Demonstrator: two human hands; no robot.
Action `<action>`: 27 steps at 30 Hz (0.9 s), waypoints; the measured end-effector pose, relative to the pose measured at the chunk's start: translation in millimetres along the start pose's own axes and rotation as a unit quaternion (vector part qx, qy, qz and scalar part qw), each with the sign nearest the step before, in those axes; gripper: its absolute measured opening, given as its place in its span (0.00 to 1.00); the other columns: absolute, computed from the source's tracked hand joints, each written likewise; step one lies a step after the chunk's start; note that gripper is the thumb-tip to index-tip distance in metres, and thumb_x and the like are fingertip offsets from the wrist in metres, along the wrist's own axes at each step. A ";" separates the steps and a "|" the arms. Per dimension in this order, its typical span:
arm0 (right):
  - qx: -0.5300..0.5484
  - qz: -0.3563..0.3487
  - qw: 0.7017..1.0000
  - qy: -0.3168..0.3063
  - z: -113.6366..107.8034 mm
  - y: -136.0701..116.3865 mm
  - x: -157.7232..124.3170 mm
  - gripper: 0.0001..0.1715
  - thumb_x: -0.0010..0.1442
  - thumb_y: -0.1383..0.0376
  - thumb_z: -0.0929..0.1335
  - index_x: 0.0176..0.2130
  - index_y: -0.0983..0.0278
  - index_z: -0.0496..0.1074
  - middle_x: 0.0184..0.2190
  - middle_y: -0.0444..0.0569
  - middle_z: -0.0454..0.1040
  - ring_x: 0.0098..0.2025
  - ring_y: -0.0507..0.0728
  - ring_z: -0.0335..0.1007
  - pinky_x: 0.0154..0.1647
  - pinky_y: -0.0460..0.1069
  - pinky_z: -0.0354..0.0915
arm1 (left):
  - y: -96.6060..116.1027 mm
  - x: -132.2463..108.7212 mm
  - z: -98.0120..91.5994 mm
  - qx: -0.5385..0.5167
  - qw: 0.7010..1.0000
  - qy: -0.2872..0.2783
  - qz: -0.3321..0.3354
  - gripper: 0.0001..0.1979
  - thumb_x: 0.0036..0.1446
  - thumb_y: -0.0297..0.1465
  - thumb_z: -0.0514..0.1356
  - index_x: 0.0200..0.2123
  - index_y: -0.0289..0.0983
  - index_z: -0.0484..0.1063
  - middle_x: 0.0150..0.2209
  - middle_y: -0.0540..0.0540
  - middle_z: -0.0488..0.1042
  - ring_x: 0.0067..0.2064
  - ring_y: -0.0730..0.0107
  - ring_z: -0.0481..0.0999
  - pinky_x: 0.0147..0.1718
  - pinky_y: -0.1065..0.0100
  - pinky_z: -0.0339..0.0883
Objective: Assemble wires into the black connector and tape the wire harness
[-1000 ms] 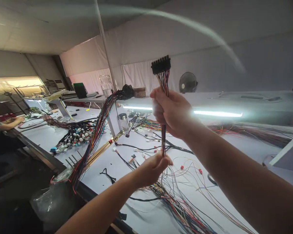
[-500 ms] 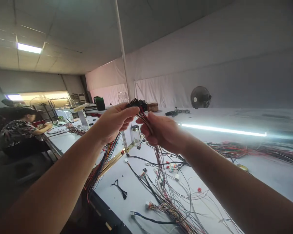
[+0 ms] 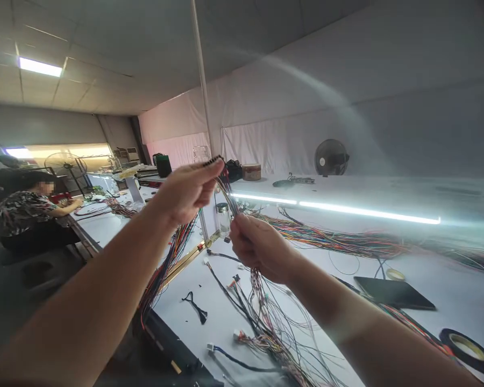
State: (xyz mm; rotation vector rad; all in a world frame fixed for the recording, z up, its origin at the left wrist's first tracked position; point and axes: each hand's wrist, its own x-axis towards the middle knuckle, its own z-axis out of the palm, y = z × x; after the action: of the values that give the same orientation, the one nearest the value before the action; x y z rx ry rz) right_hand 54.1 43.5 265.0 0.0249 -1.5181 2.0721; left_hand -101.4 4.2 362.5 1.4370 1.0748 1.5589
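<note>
My left hand (image 3: 187, 193) pinches a black multi-pin connector (image 3: 214, 160), raised above the bench; the fingers cover part of it. From the connector a bundle of thin wires (image 3: 227, 192) slants down to the right. My right hand (image 3: 258, 244) is closed around that bundle lower down. Beneath this hand, the wires (image 3: 258, 287) hang to a loose harness with white and orange plugs on the white bench. More coloured wires (image 3: 173, 263) hang beside my left forearm, over the bench's near edge.
A bright light strip (image 3: 367, 213) crosses behind my right hand, with a long wire bundle (image 3: 339, 239) below it. A lidded glass jar (image 3: 223, 217) stands near the pole (image 3: 201, 70). To the right lie a black tablet-like slab (image 3: 395, 293) and black tape (image 3: 468, 349). A co-worker (image 3: 28, 207) sits far left.
My right hand has slid down the wires, away from the connector and my left hand, baring a longer stretch of bundle between them. The view has turned slightly to the right.
</note>
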 end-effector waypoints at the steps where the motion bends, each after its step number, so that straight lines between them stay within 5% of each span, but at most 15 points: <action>1: 0.006 -0.005 1.000 0.027 -4.0 5.1 -1.6 0.23 0.64 0.49 0.64 0.27 0.61 0.57 0.17 0.33 0.48 0.17 0.45 0.36 0.14 0.41 0.35 | -8.8 -0.7 1.1 -0.010 1.000 0.007 -0.022 0.16 0.51 0.39 0.68 0.24 0.36 0.66 0.16 0.57 0.58 0.15 0.83 0.55 0.14 0.76 0.46; 3: 0.014 -0.019 0.997 0.072 -10.9 13.0 -2.9 0.23 0.62 0.48 0.65 0.28 0.61 0.58 0.17 0.32 0.48 0.16 0.45 0.35 0.13 0.41 0.34 | -28.5 -6.0 8.4 -0.051 0.997 0.021 -0.054 0.16 0.53 0.43 0.65 0.32 0.35 0.72 0.28 0.47 0.73 0.27 0.74 0.72 0.23 0.73 0.63; 6: 0.008 -0.022 0.995 0.094 -18.2 23.0 -2.8 0.24 0.61 0.46 0.65 0.28 0.61 0.58 0.16 0.32 0.49 0.16 0.44 0.36 0.13 0.41 0.35 | -55.6 -17.5 26.0 -0.126 0.989 0.044 -0.062 0.12 0.58 0.37 0.62 0.42 0.36 0.73 0.39 0.43 0.77 0.41 0.67 0.76 0.40 0.66 0.68; 9: -0.055 0.003 0.995 0.089 -28.7 29.3 -5.8 0.26 0.61 0.43 0.64 0.28 0.62 0.61 0.16 0.35 0.56 0.15 0.45 0.48 0.15 0.42 0.47 | -74.1 -24.3 39.2 -0.141 0.988 0.043 -0.050 0.09 0.60 0.34 0.60 0.38 0.35 0.75 0.33 0.46 0.76 0.36 0.70 0.75 0.38 0.68 0.66; 12: -0.229 0.036 0.967 0.102 -48.0 18.8 -12.4 0.27 0.60 0.43 0.64 0.29 0.64 0.69 0.24 0.45 0.71 0.28 0.54 0.69 0.31 0.50 0.66 | -85.9 -24.9 42.8 -0.140 0.987 0.021 -0.081 0.10 0.60 0.36 0.59 0.39 0.36 0.76 0.28 0.48 0.73 0.29 0.73 0.72 0.29 0.70 0.64; 15: -0.346 -0.001 0.925 0.154 -66.8 -10.9 -18.6 0.21 0.56 0.49 0.71 0.39 0.62 0.75 0.39 0.50 0.76 0.45 0.61 0.70 0.48 0.59 0.64 | -92.6 -25.3 44.4 -0.158 0.982 0.016 -0.101 0.09 0.59 0.34 0.61 0.39 0.35 0.76 0.29 0.49 0.73 0.31 0.73 0.73 0.33 0.70 0.65; 17: -0.331 -0.047 0.931 0.145 -72.4 -31.2 -20.1 0.23 0.56 0.52 0.71 0.49 0.58 0.72 0.46 0.49 0.75 0.50 0.61 0.69 0.52 0.60 0.63 | -94.4 -27.5 48.1 -0.148 0.982 -0.002 -0.118 0.08 0.59 0.33 0.62 0.38 0.34 0.77 0.31 0.47 0.74 0.31 0.75 0.72 0.33 0.71 0.65; 22: -0.242 -0.097 0.964 0.060 -68.8 -43.0 -14.3 0.21 0.57 0.60 0.72 0.50 0.57 0.71 0.44 0.48 0.77 0.45 0.57 0.74 0.47 0.54 0.69 | -96.4 -37.4 62.8 -0.213 0.957 -0.058 -0.187 0.08 0.60 0.32 0.60 0.38 0.34 0.76 0.37 0.43 0.75 0.39 0.65 0.76 0.37 0.66 0.69; 27: -0.141 -0.166 0.967 0.134 -59.2 -17.7 -12.3 0.16 0.57 0.63 0.71 0.47 0.58 0.70 0.42 0.47 0.78 0.46 0.56 0.74 0.33 0.47 0.71 | -109.4 -44.1 75.0 -0.364 0.912 -0.062 -0.178 0.06 0.62 0.29 0.57 0.36 0.33 0.73 0.30 0.50 0.68 0.27 0.79 0.67 0.30 0.72 0.67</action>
State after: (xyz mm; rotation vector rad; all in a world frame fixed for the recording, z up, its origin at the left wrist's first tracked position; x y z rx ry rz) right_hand 90.4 93.9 255.1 -0.0995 -1.5068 1.5200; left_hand -24.5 10.7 246.0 0.7617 0.5352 1.3609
